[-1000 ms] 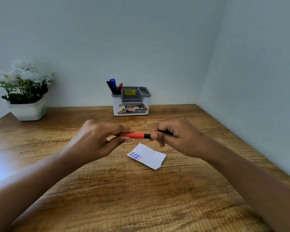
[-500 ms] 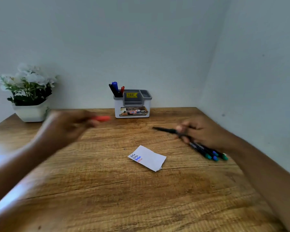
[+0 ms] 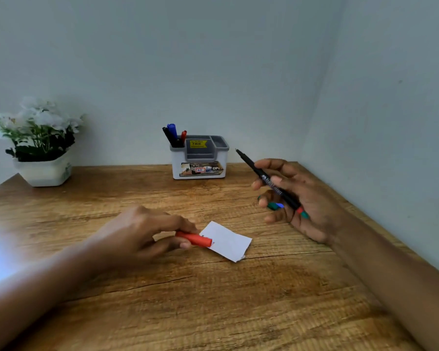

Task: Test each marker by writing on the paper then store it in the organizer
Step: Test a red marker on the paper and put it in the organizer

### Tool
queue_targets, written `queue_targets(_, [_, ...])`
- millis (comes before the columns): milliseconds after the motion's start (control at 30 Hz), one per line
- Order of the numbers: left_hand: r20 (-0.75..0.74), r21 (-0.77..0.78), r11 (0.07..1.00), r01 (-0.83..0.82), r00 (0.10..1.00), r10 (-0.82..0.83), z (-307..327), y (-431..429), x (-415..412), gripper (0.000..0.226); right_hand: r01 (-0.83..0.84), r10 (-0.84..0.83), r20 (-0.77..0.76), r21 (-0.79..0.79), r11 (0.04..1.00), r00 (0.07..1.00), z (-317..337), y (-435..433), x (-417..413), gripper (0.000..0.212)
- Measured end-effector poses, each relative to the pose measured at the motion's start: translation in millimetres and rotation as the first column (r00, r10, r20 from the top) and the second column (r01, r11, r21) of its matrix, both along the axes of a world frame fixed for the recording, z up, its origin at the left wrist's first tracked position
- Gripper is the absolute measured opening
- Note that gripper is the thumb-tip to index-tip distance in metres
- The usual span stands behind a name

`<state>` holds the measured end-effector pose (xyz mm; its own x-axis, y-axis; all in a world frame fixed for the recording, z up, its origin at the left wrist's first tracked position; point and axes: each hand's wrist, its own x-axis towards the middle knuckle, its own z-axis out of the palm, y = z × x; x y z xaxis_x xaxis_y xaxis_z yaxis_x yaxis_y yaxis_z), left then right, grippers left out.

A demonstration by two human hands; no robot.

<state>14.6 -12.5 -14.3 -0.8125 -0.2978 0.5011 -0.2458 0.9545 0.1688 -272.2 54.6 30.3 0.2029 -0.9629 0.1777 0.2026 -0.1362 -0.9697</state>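
My left hand (image 3: 147,233) pinches the red marker cap (image 3: 194,238) and holds it over the left end of the small white paper (image 3: 226,241), which lies on the wooden table (image 3: 213,300). My right hand (image 3: 293,196) is raised to the right and grips the uncapped black marker (image 3: 265,181), tip pointing up and left. The same hand also holds other markers, whose green and blue ends (image 3: 275,205) poke out between the fingers. The white and grey organizer (image 3: 199,158) stands at the back wall with three markers (image 3: 174,135) in its left slot.
A white pot with white flowers (image 3: 39,145) sits at the back left of the table. Walls close off the back and the right side. The table's right edge runs just beside my right forearm.
The cap came off the marker. My left hand swung out left with the cap, then came down to the paper. My right hand lifted the bare marker up to the right.
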Motion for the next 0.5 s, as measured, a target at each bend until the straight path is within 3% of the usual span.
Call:
queue_targets(67, [0.043,-0.007,0.999,0.035,0.998,-0.035,-1,3,-3,0.028,-0.084,0.079,0.202,0.017,0.996,0.976,1,2,3,0.034])
queue_targets(133, [0.084,-0.011,0.998,0.059,0.995,-0.058,-2,5,-4,0.026,-0.089,0.087,0.252,-0.001,0.996,0.964,1,4,7,0.036])
queue_targets(267, [0.138,0.034,0.999,-0.031,0.990,0.026,-9,2,0,0.031,0.069,-0.061,0.134,-0.057,0.996,0.989,-7,9,27,0.012])
queue_targets(367, [0.194,0.034,0.996,-0.079,0.979,0.071,-19,-2,2,0.039,0.181,-0.181,-0.032,0.005,0.983,0.983,-21,11,45,0.010])
queue_targets(500, [0.254,0.024,0.995,-0.098,0.963,0.089,-28,-10,0,0.036,0.181,-0.172,-0.146,0.051,0.982,0.974,-33,7,56,0.008])
